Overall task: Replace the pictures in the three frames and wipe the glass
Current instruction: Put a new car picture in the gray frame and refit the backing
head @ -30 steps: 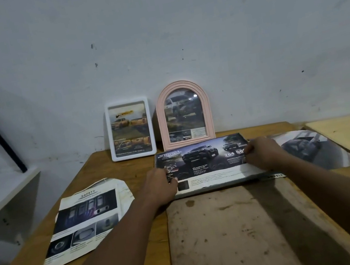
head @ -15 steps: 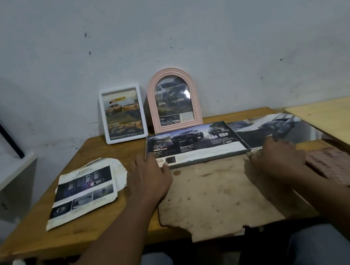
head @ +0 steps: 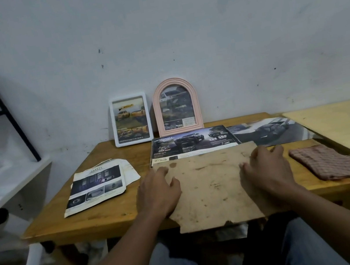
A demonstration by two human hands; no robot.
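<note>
Our left hand (head: 158,193) lay spread on the left edge of the stained backing board (head: 211,186), and our right hand (head: 266,170) curled over its right edge, fingers bent, both gripping it lightly. We judged this hold was meant to guide the board up over the car brochure page (head: 192,143) lying just beyond it, closing the third frame. The board overhung the near edge of the worktop (head: 113,214). Behind the board, against the wall, the white rectangular frame (head: 130,120) and the pink arched frame (head: 176,106) stood upright, already holding pictures. Right of the board lay the checked cloth (head: 329,162), probably for the glass; left of it, a removed safety leaflet (head: 96,189).
</note>
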